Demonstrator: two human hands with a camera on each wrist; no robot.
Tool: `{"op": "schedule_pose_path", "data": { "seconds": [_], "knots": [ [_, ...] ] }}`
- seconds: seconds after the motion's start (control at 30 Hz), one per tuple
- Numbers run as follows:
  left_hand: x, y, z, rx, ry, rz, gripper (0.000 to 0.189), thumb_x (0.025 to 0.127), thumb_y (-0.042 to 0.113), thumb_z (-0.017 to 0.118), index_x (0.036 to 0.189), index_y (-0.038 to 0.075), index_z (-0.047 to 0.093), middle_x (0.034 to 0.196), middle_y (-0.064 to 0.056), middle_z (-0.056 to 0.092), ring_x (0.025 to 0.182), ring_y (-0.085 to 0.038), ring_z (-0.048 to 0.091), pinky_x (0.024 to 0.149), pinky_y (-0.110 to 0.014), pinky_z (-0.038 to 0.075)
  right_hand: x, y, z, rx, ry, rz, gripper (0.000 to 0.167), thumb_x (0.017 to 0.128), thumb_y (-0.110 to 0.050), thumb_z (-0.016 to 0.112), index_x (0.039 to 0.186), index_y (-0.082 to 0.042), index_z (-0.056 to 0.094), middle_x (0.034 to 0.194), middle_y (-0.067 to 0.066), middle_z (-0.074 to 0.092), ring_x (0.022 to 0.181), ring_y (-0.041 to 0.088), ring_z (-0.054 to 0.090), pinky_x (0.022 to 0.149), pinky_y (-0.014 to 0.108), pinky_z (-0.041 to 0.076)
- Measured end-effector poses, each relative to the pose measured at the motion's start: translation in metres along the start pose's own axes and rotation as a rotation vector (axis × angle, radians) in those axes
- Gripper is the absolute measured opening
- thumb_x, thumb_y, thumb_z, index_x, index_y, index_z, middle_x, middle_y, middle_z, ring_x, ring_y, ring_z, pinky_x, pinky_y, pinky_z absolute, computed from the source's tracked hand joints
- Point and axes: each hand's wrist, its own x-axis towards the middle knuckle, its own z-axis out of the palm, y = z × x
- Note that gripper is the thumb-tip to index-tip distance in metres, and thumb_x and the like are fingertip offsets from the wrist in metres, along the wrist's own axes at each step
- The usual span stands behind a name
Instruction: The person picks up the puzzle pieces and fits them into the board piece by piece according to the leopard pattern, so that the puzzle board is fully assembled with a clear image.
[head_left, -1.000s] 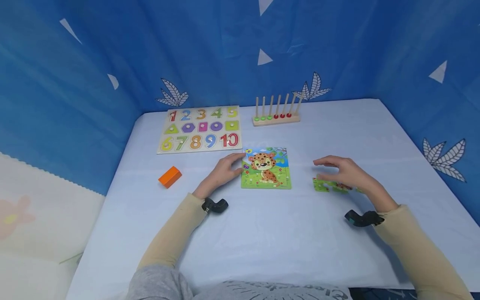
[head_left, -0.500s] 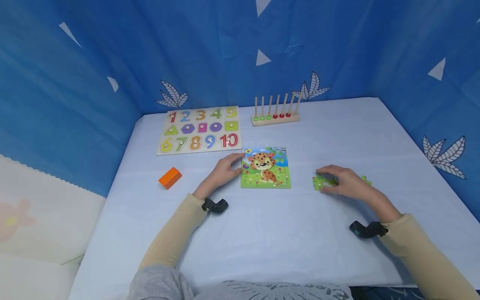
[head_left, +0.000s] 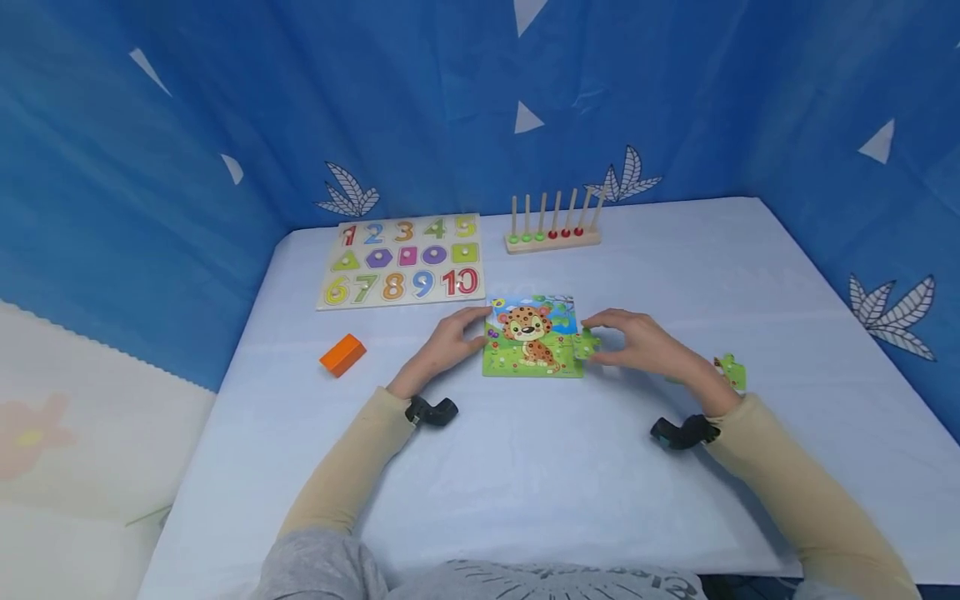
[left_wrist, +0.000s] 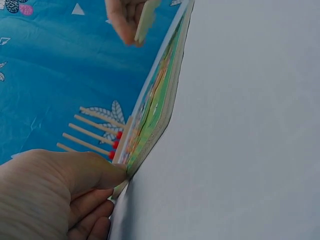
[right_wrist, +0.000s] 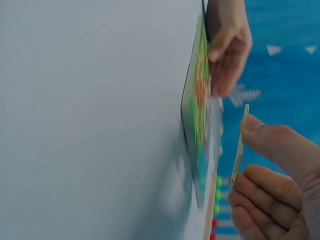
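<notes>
A square puzzle board [head_left: 500, 361] with a leopard picture on green grass and blue sky lies mid-table. At its left edge rests my left hand [head_left: 447, 340], thumb and forefinger spread; the thumb [left_wrist: 102, 172] touches the board's edge in the left wrist view. My right hand [head_left: 643, 343] pinches a green jigsaw piece [head_left: 584, 345] between thumb and fingers, at the board's right edge. In the right wrist view that piece [right_wrist: 239, 155] appears edge-on, raised above the board. More jigsaw pieces [head_left: 731, 372] lie to the right, partly hidden under my right forearm.
A wooden number and shape board [head_left: 401, 268] lies at the back left. Behind the puzzle stands a peg counter [head_left: 553, 243] with green and red beads. An orange block [head_left: 342, 356] sits left of my left hand. Blue patterned cloth [head_left: 450, 100] hangs around the table.
My right hand has lowered to the loose pieces, taken hold of a green jigsaw piece, and carried it left to the board's right edge. My left hand stays at the board's left edge.
</notes>
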Motion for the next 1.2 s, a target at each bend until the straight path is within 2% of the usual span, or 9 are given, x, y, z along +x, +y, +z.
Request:
{"op": "schedule_pose_path", "data": {
  "seconds": [0.2,0.4,0.63,0.83,0.9,1.07,1.2],
  "knots": [
    [-0.002,-0.003,0.007,-0.024,-0.005,0.005,0.054,0.088,0.011,0.065,0.138,0.004,0.046,0.141,-0.011,0.045,0.132,-0.025,0.037,0.111,-0.035,0.027,0.045,-0.027,0.032,-0.012,-0.047,-0.153,0.053,0.076,-0.028,0.079,0.118,0.000,0.063,0.120,0.018,0.060,0.118,0.037,0.050,0.099,0.055,0.039],
    [-0.005,-0.002,0.008,-0.020,-0.019,0.021,0.052,0.089,0.012,0.063,0.137,0.004,0.047,0.140,-0.012,0.046,0.132,-0.025,0.038,0.111,-0.035,0.028,0.068,-0.050,0.056,-0.037,-0.126,-0.200,0.054,0.078,-0.030,0.078,0.121,-0.001,0.062,0.117,0.012,0.062,0.112,0.030,0.054,0.098,0.049,0.041],
    [-0.001,-0.004,0.005,0.021,0.005,0.054,0.052,0.087,0.011,0.064,0.136,0.004,0.048,0.138,-0.012,0.048,0.130,-0.025,0.040,0.110,-0.033,0.029,0.078,-0.063,0.061,-0.104,-0.141,-0.196,0.055,0.077,-0.031,0.079,0.121,-0.002,0.062,0.118,0.010,0.063,0.121,0.031,0.047,0.104,0.047,0.036],
    [0.000,-0.004,0.003,0.012,0.009,0.037,0.051,0.087,0.011,0.064,0.136,0.005,0.049,0.138,-0.012,0.049,0.130,-0.024,0.040,0.110,-0.034,0.030,0.081,-0.066,0.061,-0.125,-0.152,-0.201,0.059,0.077,-0.035,0.078,0.122,-0.001,0.062,0.122,0.012,0.061,0.126,0.033,0.043,0.107,0.047,0.033],
    [0.000,-0.004,0.003,0.013,0.004,0.031,0.051,0.088,0.011,0.064,0.136,0.005,0.049,0.138,-0.011,0.048,0.130,-0.024,0.040,0.110,-0.034,0.030,0.081,-0.067,0.059,-0.110,-0.135,-0.209,0.056,0.078,-0.032,0.078,0.121,0.000,0.062,0.118,0.013,0.063,0.124,0.034,0.045,0.107,0.050,0.032],
    [-0.001,-0.003,0.002,0.016,-0.001,0.024,0.052,0.088,0.012,0.063,0.137,0.005,0.048,0.139,-0.011,0.048,0.131,-0.024,0.039,0.110,-0.034,0.029,0.084,-0.073,0.058,-0.046,-0.070,-0.211,0.040,0.080,-0.020,0.076,0.113,-0.001,0.067,0.106,0.011,0.066,0.109,0.029,0.055,0.099,0.048,0.041],
    [0.000,-0.002,0.000,0.022,0.003,0.024,0.052,0.088,0.012,0.063,0.137,0.005,0.048,0.139,-0.011,0.048,0.131,-0.024,0.039,0.110,-0.034,0.029,0.087,-0.076,0.065,-0.076,-0.078,-0.186,0.036,0.080,-0.022,0.076,0.110,-0.003,0.068,0.105,0.006,0.065,0.106,0.024,0.055,0.092,0.039,0.046]
  ]
}}
